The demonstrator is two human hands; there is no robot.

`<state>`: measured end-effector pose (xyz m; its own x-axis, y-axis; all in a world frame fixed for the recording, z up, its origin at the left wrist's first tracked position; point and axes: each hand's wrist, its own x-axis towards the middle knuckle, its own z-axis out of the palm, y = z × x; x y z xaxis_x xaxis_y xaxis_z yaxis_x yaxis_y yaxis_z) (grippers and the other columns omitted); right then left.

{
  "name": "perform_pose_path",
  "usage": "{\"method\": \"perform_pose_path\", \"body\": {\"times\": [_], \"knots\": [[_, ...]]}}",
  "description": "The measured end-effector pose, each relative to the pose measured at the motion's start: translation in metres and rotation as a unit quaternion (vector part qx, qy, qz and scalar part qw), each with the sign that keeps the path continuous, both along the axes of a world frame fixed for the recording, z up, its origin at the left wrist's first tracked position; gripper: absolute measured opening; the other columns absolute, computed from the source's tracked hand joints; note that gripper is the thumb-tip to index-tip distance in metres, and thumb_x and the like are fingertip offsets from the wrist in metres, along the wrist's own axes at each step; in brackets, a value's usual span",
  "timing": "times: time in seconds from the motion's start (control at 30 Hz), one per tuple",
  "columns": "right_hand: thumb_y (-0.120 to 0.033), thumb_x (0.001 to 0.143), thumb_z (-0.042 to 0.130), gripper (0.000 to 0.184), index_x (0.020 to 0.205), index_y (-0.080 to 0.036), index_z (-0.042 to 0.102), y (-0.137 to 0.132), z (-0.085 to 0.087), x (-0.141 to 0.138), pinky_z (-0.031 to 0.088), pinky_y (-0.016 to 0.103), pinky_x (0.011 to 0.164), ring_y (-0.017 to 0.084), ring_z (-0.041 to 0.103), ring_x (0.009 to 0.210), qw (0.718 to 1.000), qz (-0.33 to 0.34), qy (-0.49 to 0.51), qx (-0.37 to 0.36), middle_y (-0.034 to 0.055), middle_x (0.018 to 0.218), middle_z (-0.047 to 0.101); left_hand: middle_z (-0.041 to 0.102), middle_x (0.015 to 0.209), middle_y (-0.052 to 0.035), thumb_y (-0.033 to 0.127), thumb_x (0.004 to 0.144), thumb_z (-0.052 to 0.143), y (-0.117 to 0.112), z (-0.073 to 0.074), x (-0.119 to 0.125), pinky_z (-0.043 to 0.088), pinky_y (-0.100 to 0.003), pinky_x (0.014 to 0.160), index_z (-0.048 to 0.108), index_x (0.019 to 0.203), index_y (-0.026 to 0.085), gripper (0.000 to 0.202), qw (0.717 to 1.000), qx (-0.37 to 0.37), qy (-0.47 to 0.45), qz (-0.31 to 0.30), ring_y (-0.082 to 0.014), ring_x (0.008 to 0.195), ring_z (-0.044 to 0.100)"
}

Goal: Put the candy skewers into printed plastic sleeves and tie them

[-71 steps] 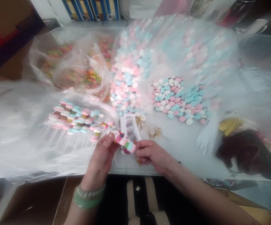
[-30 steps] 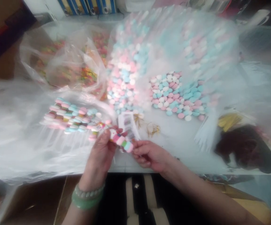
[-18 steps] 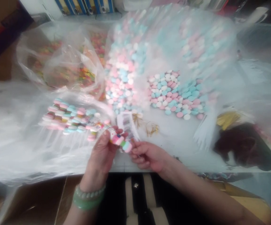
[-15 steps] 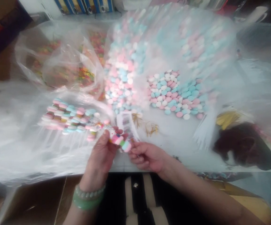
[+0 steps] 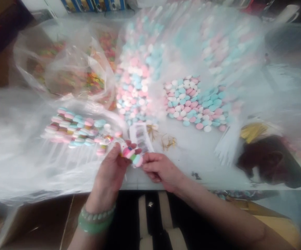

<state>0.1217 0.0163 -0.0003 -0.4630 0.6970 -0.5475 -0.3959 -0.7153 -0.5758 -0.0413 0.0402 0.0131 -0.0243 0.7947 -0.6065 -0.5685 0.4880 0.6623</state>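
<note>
My left hand (image 5: 112,166) is closed around a small bundle of pastel macaron-like pieces (image 5: 132,155), pink, white, green and blue. Thumb and fingers of my right hand (image 5: 161,168) pinch together at the bundle's blue-and-pink end; whatever lies between those fingertips is too small and blurred to make out. Just behind the hands lies a white printed strip (image 5: 141,137) with a column of dark pictures. Rows of finished-looking macaron pieces (image 5: 74,126) on clear film spread out left of my left hand, and gold twist ties (image 5: 169,141) lie behind my right.
Pink, white and blue discs (image 5: 192,104) are heaped on the table (image 5: 179,166), with more in large clear bags (image 5: 140,80) behind. A clear bag of red, orange and green bits (image 5: 69,69) stands back left. At right are white strips (image 5: 223,146), a gold bundle (image 5: 253,132) and a dark sheet (image 5: 272,161).
My right hand has shifted slightly up and left, closer against the end of the bundle. My left hand keeps its hold, hardly moved.
</note>
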Motion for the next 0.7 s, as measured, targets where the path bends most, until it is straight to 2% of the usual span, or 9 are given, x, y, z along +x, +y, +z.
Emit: {"method": "perform_pose_path", "body": {"times": [0.1, 0.17, 0.23, 0.4, 0.47, 0.6, 0.7], "knots": [[-0.018, 0.062, 0.069, 0.016, 0.075, -0.016, 0.061, 0.003, -0.002, 0.005, 0.013, 0.017, 0.037, 0.003, 0.030, 0.040, 0.998, 0.042, 0.034, -0.033, -0.0080, 0.053, 0.048, 0.075, 0.095, -0.0099, 0.017, 0.083, 0.066, 0.006, 0.005, -0.009, 0.061, -0.038, 0.080, 0.071, 0.100, 0.012, 0.018, 1.000, 0.010, -0.017, 0.005, -0.0248, 0.086, 0.073], [-0.018, 0.062, 0.069, 0.016, 0.075, -0.016, 0.061, 0.003, -0.004, 0.007, 0.014, 0.018, 0.036, 0.003, 0.032, 0.040, 0.996, 0.069, 0.033, -0.045, -0.0070, 0.055, 0.050, 0.075, 0.098, -0.0079, 0.006, 0.078, 0.064, 0.009, 0.007, -0.014, 0.060, -0.035, 0.084, 0.071, 0.103, 0.014, 0.027, 0.999, 0.023, -0.024, 0.027, -0.0231, 0.090, 0.073], [-0.019, 0.063, 0.069, 0.015, 0.075, -0.017, 0.060, 0.003, -0.005, 0.006, 0.017, 0.018, 0.036, 0.005, 0.034, 0.041, 0.997, 0.073, 0.011, -0.028, -0.0068, 0.054, 0.051, 0.075, 0.097, -0.0076, 0.004, 0.078, 0.063, 0.011, 0.008, -0.016, 0.061, -0.033, 0.083, 0.071, 0.104, 0.013, 0.029, 0.999, 0.027, -0.030, 0.036, -0.0219, 0.091, 0.072], [-0.017, 0.059, 0.069, 0.013, 0.069, -0.018, 0.060, 0.001, 0.000, -0.001, 0.024, 0.019, 0.040, 0.004, 0.036, 0.043, 0.988, 0.005, -0.125, 0.089, -0.0091, 0.054, 0.048, 0.074, 0.091, -0.0077, 0.009, 0.086, 0.061, 0.010, 0.003, -0.015, 0.061, -0.032, 0.081, 0.071, 0.104, 0.012, 0.021, 0.998, 0.039, -0.031, 0.044, -0.0212, 0.089, 0.072], [-0.019, 0.061, 0.069, 0.011, 0.064, -0.018, 0.058, 0.002, 0.000, -0.001, 0.028, 0.019, 0.042, 0.005, 0.038, 0.044, 0.983, -0.023, -0.153, 0.100, -0.0081, 0.052, 0.049, 0.074, 0.093, -0.0074, 0.010, 0.087, 0.062, 0.010, 0.000, -0.014, 0.061, -0.033, 0.083, 0.071, 0.105, 0.012, 0.020, 0.997, 0.055, -0.036, 0.039, -0.0201, 0.089, 0.072], [-0.023, 0.062, 0.071, 0.012, 0.065, -0.018, 0.060, 0.005, -0.001, 0.004, 0.025, 0.021, 0.039, 0.006, 0.035, 0.039, 0.995, -0.019, -0.094, 0.039, -0.0075, 0.044, 0.048, 0.074, 0.096, -0.0077, 0.013, 0.085, 0.067, 0.010, -0.002, -0.016, 0.060, -0.032, 0.084, 0.071, 0.105, 0.013, 0.020, 0.995, 0.078, -0.046, 0.028, -0.0196, 0.089, 0.072], [-0.018, 0.059, 0.071, 0.014, 0.069, -0.016, 0.061, 0.009, -0.003, 0.009, 0.019, 0.020, 0.037, 0.005, 0.032, 0.038, 0.999, 0.011, -0.024, -0.026, -0.0072, 0.044, 0.047, 0.074, 0.094, -0.0082, 0.014, 0.085, 0.067, 0.010, -0.001, -0.018, 0.061, -0.032, 0.083, 0.071, 0.106, 0.013, 0.021, 0.997, 0.065, -0.036, 0.019, -0.0211, 0.090, 0.072]]}}
